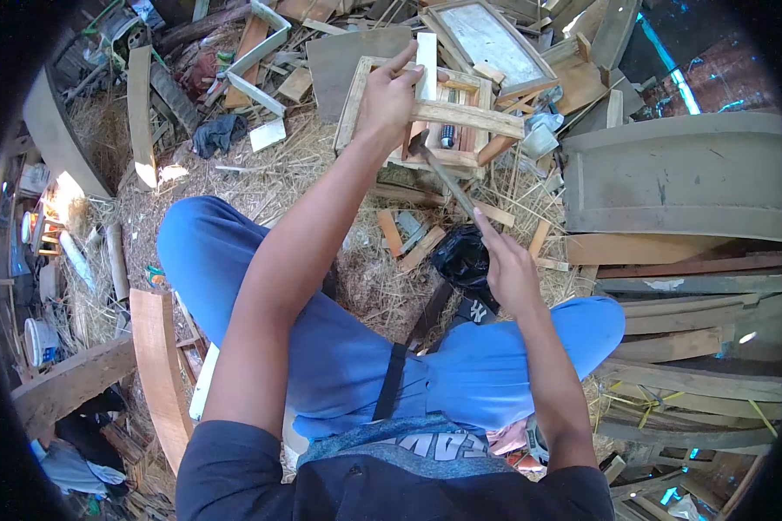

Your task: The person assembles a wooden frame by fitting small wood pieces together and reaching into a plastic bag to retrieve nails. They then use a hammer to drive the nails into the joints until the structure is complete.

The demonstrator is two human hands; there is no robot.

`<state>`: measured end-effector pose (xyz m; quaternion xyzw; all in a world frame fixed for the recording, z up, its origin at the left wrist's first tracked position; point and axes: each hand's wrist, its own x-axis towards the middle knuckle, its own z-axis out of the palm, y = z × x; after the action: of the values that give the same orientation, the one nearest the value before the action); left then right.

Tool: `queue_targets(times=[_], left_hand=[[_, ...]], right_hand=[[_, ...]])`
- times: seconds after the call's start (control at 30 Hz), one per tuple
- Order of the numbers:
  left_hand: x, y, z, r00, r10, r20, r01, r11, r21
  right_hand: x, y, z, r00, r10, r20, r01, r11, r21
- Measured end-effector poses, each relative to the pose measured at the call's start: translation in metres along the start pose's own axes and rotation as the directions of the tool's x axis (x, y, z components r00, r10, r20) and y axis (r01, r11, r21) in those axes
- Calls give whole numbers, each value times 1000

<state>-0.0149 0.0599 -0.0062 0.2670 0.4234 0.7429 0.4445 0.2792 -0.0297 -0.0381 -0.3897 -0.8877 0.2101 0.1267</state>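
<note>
My left hand [389, 102] is closed around a pale wooden strip [427, 69], which stands against a small wooden frame [465, 111]. Its thumb and a finger show, while the other fingers are partly behind the wood. In my right hand [511, 271] is the handle of a hammer [447, 181], the index finger laid along it. The hammer's dark head rests close by the frame's near edge, just below my left hand. Through the frame's opening a small dark cylinder [447, 135] is visible.
Straw and wood scraps [389, 233] cover the ground before my crossed legs. A black plastic bag [460, 259] lies below the right hand. Curved boards [678, 178] are stacked at right. A framed panel [487, 43] leans behind the work, and a curved plank [161, 373] stands at left.
</note>
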Motion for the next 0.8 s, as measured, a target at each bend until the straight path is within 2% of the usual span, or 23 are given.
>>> queue_targets(times=[0.07, 0.1, 0.17, 0.27, 0.3, 0.37, 0.47, 0.6, 0.67, 0.8], left_hand=[[-3, -2, -2, 999, -4, -33, 3, 1000, -5], [-2, -6, -5, 999, -6, -40, 6, 1000, -5], [4, -11, -10, 1000, 23, 3, -23, 999, 37], [-2, -3, -2, 1000, 24, -20, -23, 998, 51], [-3, -3, -4, 1000, 18, -22, -17, 999, 51], [-3, -2, -3, 1000, 7, -6, -7, 999, 49], [-5, 1, 1, 1000, 0, -31, 0, 1000, 8], [-6, -2, -3, 1000, -4, -12, 5, 999, 45], [-3, -2, 0, 1000, 1, -25, 1, 998, 58], [-1, -7, -4, 1000, 19, -18, -19, 999, 28]], right_hand=[[-4, -3, 7, 987, -40, -155, 56, 994, 98], [-5, -2, 8, 988, -41, -148, 56, 993, 100], [-4, 1, 7, 1000, 17, -25, -15, 998, 60], [-7, -2, 8, 991, -7, -133, 22, 994, 107], [-7, -2, 8, 992, -4, -129, 18, 994, 109], [-5, -2, 6, 1000, 17, -13, -16, 999, 30], [-3, -4, 2, 994, -8, -108, 19, 995, 96], [-7, 1, 6, 994, -26, -110, 36, 995, 96], [-5, 0, 2, 998, -20, -68, 22, 999, 37], [-8, -4, 4, 998, 14, -57, -13, 1000, 14]])
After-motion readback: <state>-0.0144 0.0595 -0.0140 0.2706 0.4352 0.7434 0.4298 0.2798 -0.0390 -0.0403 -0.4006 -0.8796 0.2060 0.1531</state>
